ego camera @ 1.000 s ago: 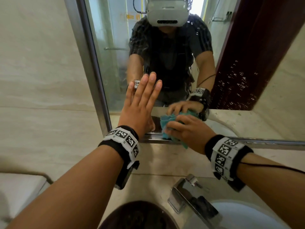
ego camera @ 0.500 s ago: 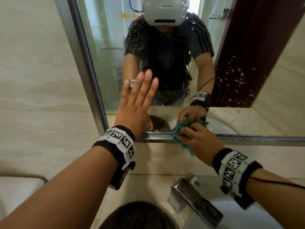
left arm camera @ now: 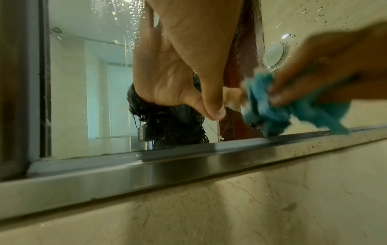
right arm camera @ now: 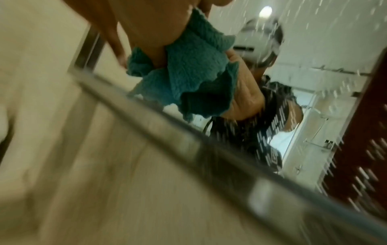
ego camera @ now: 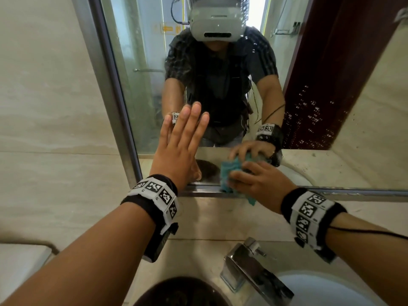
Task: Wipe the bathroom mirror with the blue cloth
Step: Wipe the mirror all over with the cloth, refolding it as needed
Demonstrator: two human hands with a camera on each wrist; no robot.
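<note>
A beige marble-tiled bathroom wall (ego camera: 48, 107) frames the large rectangular wall mirror with a brushed-metal frame (ego camera: 309, 168), which hangs above a pale stone bench (ego camera: 198, 257) carrying a chrome basin tap (ego camera: 254, 274). From the head view, the left hand (ego camera: 176, 151) lies flat on the glass near the mirror's lower left corner, fingers straight and close together, pointing up. Just to its right, the right hand (ego camera: 258, 184) grips the crumpled blue-green textured cloth (ego camera: 229, 173), fingers curled over it, pressing it to the glass right at the bottom frame rail; a tail of cloth hangs below the rail. The left wrist view shows the left palm (left arm camera: 178, 66) against the glass with the thumb pointing down, and the cloth (left arm camera: 272, 106) bunched under blurred right fingers (left arm camera: 314, 74) just above the rail. The right wrist view, motion-blurred, shows the cloth (right arm camera: 188, 74) wadded beneath the right hand (right arm camera: 146, 24), touching the droplet-speckled glass.
</note>
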